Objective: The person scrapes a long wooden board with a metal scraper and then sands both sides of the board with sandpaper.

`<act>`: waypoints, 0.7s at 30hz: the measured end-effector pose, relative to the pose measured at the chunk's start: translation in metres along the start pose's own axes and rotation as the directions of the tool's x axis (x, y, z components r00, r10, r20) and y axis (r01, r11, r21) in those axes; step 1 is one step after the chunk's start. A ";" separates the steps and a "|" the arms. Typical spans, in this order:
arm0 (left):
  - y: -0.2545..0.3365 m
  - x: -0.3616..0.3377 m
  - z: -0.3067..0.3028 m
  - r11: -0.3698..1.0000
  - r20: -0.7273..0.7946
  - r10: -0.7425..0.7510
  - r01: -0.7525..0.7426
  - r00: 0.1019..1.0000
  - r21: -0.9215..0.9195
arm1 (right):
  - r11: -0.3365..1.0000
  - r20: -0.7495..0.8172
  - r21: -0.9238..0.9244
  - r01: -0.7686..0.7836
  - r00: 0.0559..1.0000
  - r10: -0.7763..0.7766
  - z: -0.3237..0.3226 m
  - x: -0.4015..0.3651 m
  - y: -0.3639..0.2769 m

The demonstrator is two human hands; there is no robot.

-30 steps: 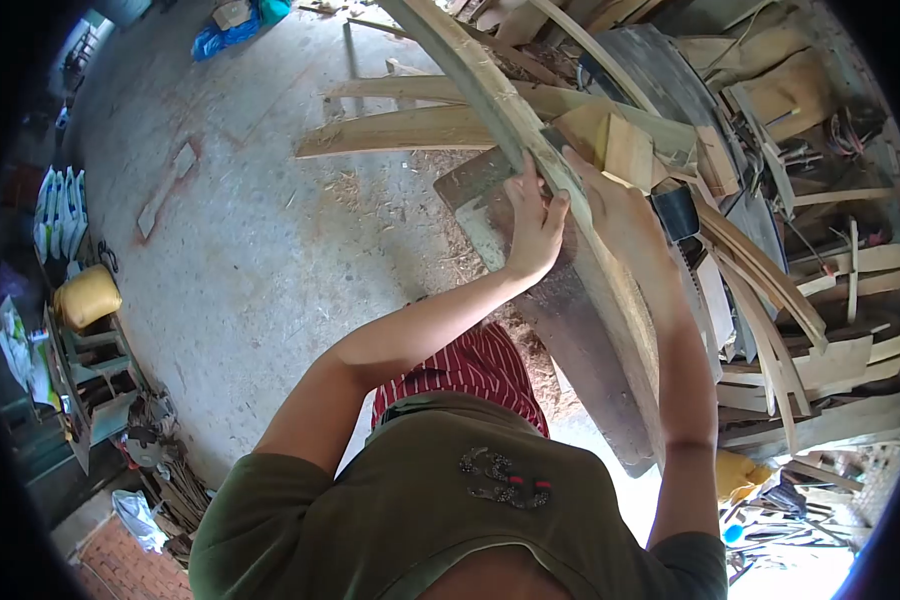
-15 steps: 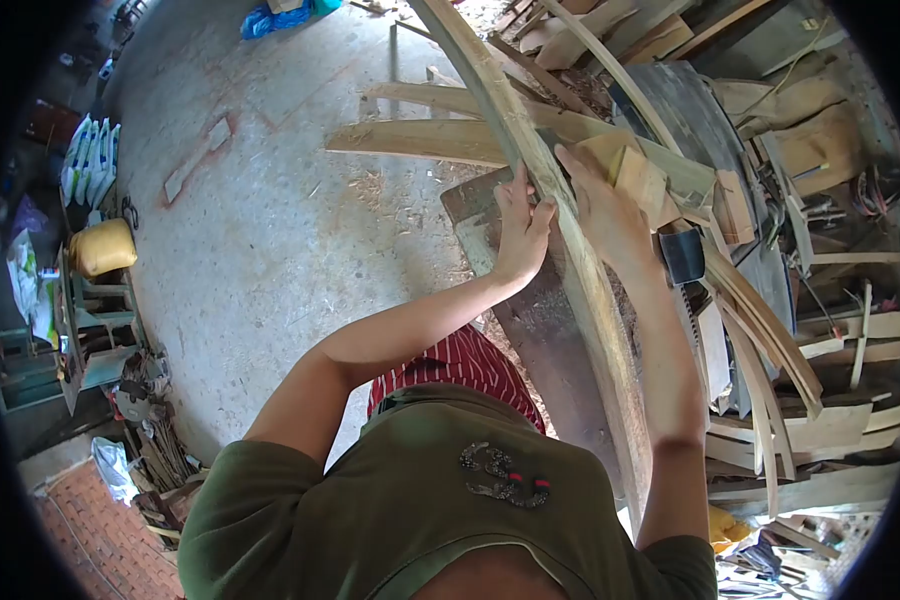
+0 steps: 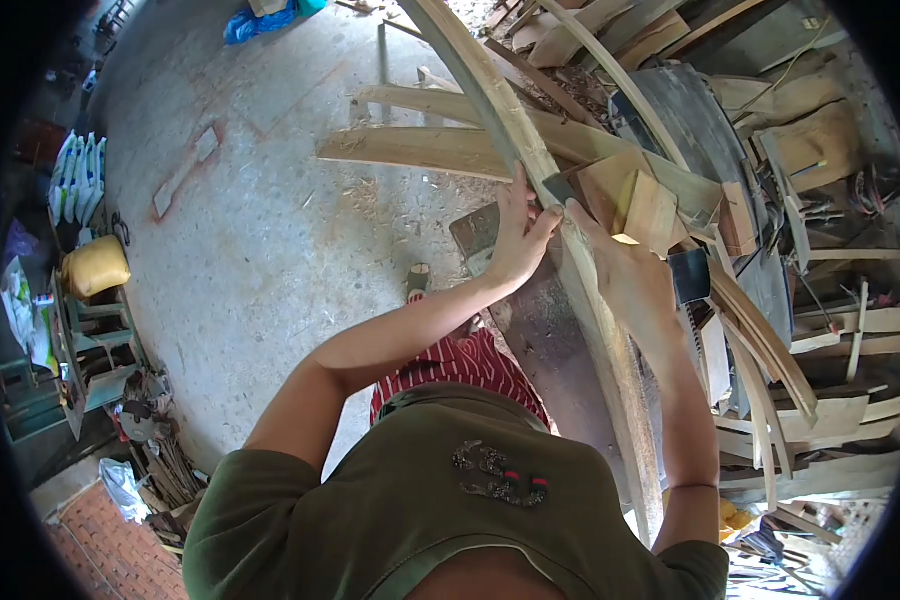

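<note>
A long, slightly curved wooden board [image 3: 602, 340] runs from the top of the head view down past my right side. My left hand [image 3: 520, 245] grips its left edge, thumb across the top and fingers partly hidden along the side. On the opposite edge is my right hand [image 3: 630, 285], its fingers bent and their undersides hidden. A small dark flat piece [image 3: 560, 188] lies against the board at my right fingertips. Close above that hand sit light wooden blocks [image 3: 653, 212]. Beneath the board is a dark, worn bench surface [image 3: 555, 330].
Two planks [image 3: 410, 143] jut out leftward beyond the board. Curved strips [image 3: 770, 350] and scrap wood fill the right side. A black object [image 3: 688, 275] lies beside a saw blade [image 3: 692, 330]. A yellow jerrycan [image 3: 96, 270] stands at the left, across the concrete floor [image 3: 250, 270].
My right hand has slid along the board toward my body, and the small dark piece has shifted with it. My left hand stays on the board's left edge. The camera view has shifted slightly.
</note>
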State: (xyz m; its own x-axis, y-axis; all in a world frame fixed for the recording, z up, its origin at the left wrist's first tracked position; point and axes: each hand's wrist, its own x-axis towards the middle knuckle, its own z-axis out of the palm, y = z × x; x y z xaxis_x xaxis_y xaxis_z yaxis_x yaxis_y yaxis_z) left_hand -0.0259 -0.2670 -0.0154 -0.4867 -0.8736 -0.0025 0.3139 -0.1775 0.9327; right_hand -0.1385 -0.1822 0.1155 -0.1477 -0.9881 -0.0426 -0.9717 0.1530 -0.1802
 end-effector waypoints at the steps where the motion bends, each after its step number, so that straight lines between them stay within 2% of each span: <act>1: 0.000 0.001 0.000 1.000 0.013 -0.001 0.001 1.000 -0.023 | 0.999 0.016 -0.016 -0.038 0.999 0.039 -0.001 0.001 -0.004; 3: 0.000 0.004 -0.001 0.999 0.033 0.004 -0.002 0.999 -0.051 | 0.992 0.047 -0.050 -0.111 0.992 0.114 -0.002 0.030 -0.016; 4: 0.000 0.000 -0.003 1.000 0.045 0.017 -0.017 0.999 0.004 | 0.983 0.069 -0.083 -0.166 0.983 0.172 -0.003 0.038 -0.024; 5: 0.001 0.002 -0.007 0.997 0.058 0.016 -0.020 0.998 0.068 | 0.982 0.069 -0.083 -0.168 0.982 0.174 -0.007 0.042 -0.027; 8: -0.004 0.011 -0.015 0.997 0.075 0.021 -0.026 0.997 0.068 | 0.978 0.139 -0.101 -0.182 0.971 0.195 -0.005 0.035 -0.026; 9: -0.005 0.014 -0.016 0.997 0.075 0.023 -0.028 0.997 0.066 | 0.991 -0.063 -0.131 -0.042 0.997 0.034 0.010 0.020 -0.012; 10: -0.005 0.015 -0.018 0.992 0.091 0.015 -0.026 0.996 0.121 | 0.978 -0.252 -0.185 0.095 0.957 -0.141 0.014 0.017 -0.009; 11: 0.010 0.013 -0.026 0.986 0.102 -0.001 -0.016 0.995 0.166 | 0.977 -0.239 -0.191 0.100 0.960 -0.145 0.004 0.023 -0.024; 12: 0.007 0.014 -0.027 0.985 0.106 -0.008 -0.010 0.994 0.171 | 0.991 -0.045 -0.123 -0.050 0.998 0.045 -0.008 0.033 -0.035; 13: 0.003 0.014 -0.025 0.988 0.101 -0.018 0.003 0.995 0.153 | 0.973 0.158 -0.087 -0.213 0.962 0.224 -0.013 0.042 -0.042; 16: 0.003 0.015 -0.019 0.993 0.099 -0.036 0.024 0.994 0.116 | 0.980 0.147 -0.035 -0.198 0.968 0.201 -0.010 0.073 -0.038; 21: 0.006 0.036 -0.026 0.997 0.054 -0.057 0.053 0.997 0.064 | 0.972 0.201 -0.089 -0.215 0.952 0.229 -0.016 0.048 -0.037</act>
State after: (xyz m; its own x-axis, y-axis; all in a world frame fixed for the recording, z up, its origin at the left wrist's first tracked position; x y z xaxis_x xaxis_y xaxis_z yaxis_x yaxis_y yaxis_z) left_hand -0.0198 -0.3110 -0.0195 -0.5472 -0.8362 -0.0358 0.2350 -0.1946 0.9523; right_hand -0.1129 -0.2351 0.1356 -0.3263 -0.9031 -0.2791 -0.9297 0.3601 -0.0781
